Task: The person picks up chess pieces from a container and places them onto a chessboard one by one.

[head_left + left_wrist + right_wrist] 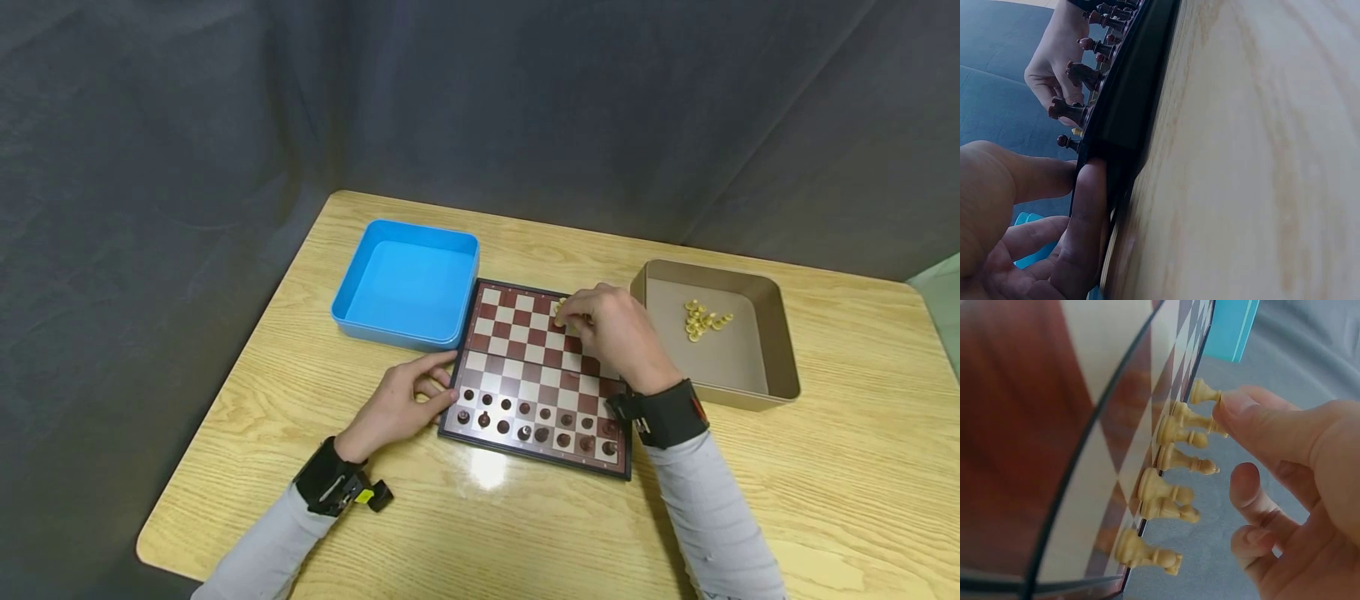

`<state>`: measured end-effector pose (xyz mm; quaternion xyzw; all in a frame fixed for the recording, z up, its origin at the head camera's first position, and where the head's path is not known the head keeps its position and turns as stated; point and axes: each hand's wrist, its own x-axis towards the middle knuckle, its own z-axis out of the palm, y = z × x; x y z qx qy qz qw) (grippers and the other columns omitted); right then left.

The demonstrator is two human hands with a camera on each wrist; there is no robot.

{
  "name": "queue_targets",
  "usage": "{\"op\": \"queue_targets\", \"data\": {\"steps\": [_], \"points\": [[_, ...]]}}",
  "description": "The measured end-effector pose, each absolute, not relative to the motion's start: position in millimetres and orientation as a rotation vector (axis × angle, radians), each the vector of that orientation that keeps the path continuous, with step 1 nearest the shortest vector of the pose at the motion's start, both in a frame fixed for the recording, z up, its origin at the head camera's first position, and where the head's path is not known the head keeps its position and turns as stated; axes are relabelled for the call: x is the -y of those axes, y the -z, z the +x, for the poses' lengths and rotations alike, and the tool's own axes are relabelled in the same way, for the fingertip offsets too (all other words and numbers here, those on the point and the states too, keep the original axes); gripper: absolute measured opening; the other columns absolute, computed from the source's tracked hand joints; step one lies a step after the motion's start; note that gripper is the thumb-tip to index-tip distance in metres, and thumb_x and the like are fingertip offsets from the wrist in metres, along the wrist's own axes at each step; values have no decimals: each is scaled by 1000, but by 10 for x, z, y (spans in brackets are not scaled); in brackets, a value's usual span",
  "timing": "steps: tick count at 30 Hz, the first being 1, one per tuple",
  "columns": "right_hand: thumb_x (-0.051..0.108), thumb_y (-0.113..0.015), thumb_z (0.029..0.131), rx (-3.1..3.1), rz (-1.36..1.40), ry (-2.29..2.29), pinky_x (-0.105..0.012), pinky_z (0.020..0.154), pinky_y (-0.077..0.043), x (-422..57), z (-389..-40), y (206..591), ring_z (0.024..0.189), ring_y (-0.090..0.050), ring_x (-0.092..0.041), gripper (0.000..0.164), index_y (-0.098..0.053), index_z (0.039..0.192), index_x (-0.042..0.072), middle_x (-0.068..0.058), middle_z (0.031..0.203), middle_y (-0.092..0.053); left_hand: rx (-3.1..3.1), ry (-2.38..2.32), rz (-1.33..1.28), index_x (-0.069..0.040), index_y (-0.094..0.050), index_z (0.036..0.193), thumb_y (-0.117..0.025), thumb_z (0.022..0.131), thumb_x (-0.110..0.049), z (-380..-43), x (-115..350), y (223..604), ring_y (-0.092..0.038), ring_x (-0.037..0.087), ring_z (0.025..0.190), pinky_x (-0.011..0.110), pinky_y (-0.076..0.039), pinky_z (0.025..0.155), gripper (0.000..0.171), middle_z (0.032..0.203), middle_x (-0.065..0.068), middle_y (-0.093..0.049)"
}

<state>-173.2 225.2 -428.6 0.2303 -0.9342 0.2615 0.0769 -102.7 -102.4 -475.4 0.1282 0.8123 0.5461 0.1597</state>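
Observation:
A folding chessboard (517,367) lies on the table with dark chess pieces (523,432) standing in two rows along its near side. My left hand (397,406) grips the board's left edge, thumb at the top rim and a finger (1088,206) against the side. Over the board's far side, my right hand (617,333) pinches a cream chess piece (1204,392) between thumb and index finger. The piece's top is hidden by the fingertips, and its base is close to the board. Several other cream pieces (1175,459) stand beside it along the far edge.
A blue box (405,283) with nothing in it stands at the board's far left, close to its corner. To the right is a brown box (750,367) with several loose cream pieces (696,321) on its floor. A dark curtain (525,108) hangs behind the table.

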Motion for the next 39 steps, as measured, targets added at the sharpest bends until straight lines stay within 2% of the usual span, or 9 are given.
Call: {"op": "queue_targets", "data": {"steps": [6, 16, 39], "points": [[-6, -77, 93, 2794, 693, -794, -40, 69, -59, -2250, -1736, 4305, 86, -71, -25, 16, -85, 96, 7, -7, 100, -83, -2326, -1557, 360, -1, -54, 154, -75, 98, -2, -1027, 1020, 4751, -75, 16, 82, 29, -67, 66, 59, 112, 15, -72], [-7, -76, 93, 2801, 681, -796, -44, 73, -61, -2246, -1752, 4315, 89, -72, -27, 16, -85, 97, 6, -9, 101, -83, -2330, -1558, 375, 0, -54, 153, -75, 98, -2, -1030, 1025, 4747, -75, 15, 82, 29, -67, 66, 59, 111, 15, -72], [-11, -75, 92, 2779, 706, -839, -46, 77, -64, -2247, -1760, 4334, 89, -74, -30, 17, -85, 96, 2, -12, 102, -82, -2329, -1557, 360, -1, -55, 153, -75, 98, -2, -1030, 1024, 4758, -75, 16, 83, 29, -67, 66, 59, 111, 14, -72]]}}
